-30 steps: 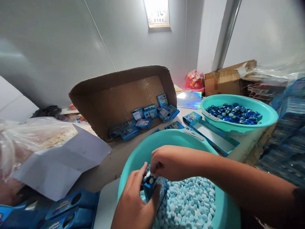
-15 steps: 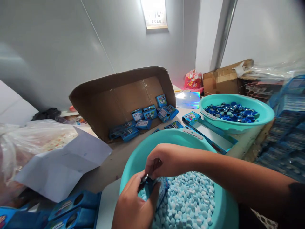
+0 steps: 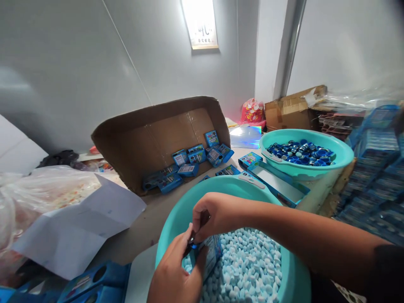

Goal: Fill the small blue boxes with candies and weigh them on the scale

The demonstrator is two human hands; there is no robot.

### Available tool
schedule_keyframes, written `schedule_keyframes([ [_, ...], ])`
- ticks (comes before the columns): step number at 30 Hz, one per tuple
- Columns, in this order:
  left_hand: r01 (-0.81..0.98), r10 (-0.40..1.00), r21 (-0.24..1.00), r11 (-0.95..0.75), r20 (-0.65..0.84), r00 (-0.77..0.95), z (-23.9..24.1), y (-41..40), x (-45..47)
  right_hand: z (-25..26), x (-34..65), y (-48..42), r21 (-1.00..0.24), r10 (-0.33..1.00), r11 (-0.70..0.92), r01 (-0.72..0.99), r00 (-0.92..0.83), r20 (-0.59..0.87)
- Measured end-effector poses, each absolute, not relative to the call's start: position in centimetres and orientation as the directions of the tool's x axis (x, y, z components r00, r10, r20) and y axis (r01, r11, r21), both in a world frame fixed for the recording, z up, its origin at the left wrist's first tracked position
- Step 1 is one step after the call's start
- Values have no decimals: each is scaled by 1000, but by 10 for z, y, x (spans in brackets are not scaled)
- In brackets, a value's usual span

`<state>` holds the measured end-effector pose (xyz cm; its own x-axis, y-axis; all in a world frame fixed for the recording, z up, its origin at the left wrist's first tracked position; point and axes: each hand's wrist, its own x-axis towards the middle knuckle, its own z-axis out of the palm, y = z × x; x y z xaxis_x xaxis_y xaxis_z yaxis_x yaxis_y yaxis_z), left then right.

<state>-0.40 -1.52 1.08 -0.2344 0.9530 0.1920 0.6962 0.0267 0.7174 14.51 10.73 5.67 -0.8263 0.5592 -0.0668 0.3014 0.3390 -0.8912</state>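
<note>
My left hand (image 3: 175,269) is wrapped round a small blue printed box (image 3: 211,254), held tilted over a turquoise tub (image 3: 176,212). With fingertips pinched, my right hand (image 3: 210,212) is at the box's upper end, on a small shiny cap (image 3: 192,239) that is mostly hidden by the fingers. Pale blue and white tablets (image 3: 246,265) fill the tub under both hands. The box's lower side is close to the tablets; whether it touches them I cannot tell.
Behind the tub, a cardboard carton (image 3: 164,139) lies on its side with several blue boxes. A second turquoise basin (image 3: 341,155) at right holds blue caps. Blue boxes with round holes (image 3: 99,275) stand at lower left, near a folded white sheet (image 3: 78,227). An open tray (image 3: 274,183) lies between.
The right fingertips have shifted slightly at the box's end, and a bit of blue now shows beneath them. The camera view has tilted a little; both hands keep their hold.
</note>
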Motion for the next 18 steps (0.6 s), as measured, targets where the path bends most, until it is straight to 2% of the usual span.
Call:
schedule_keyframes([
  [3, 666, 951, 741, 77, 146, -273, 11, -15, -6, 67, 149, 109, -883, 571, 366, 294, -820, -36],
  [5, 682, 962, 728, 73, 128, -240, 13, -14, -7, 73, 153, 111, -837, 596, 435, 333, -803, -9],
  [9, 696, 956, 717, 29, 183, -229, 17, -15, -2, 72, 157, 115, -578, 678, 627, 522, -732, 75],
  [12, 644, 930, 758, 107, 153, -335, 18, -17, 5, 65, 157, 116, -472, 735, 604, 642, -678, 19],
  [15, 595, 923, 793, 130, 122, -365, 18, -18, 8, 60, 154, 118, -459, 724, 587, 667, -686, -71],
  [18, 578, 934, 808, 112, 113, -339, 16, -17, 5, 55, 150, 119, -565, 659, 600, 567, -751, -54],
])
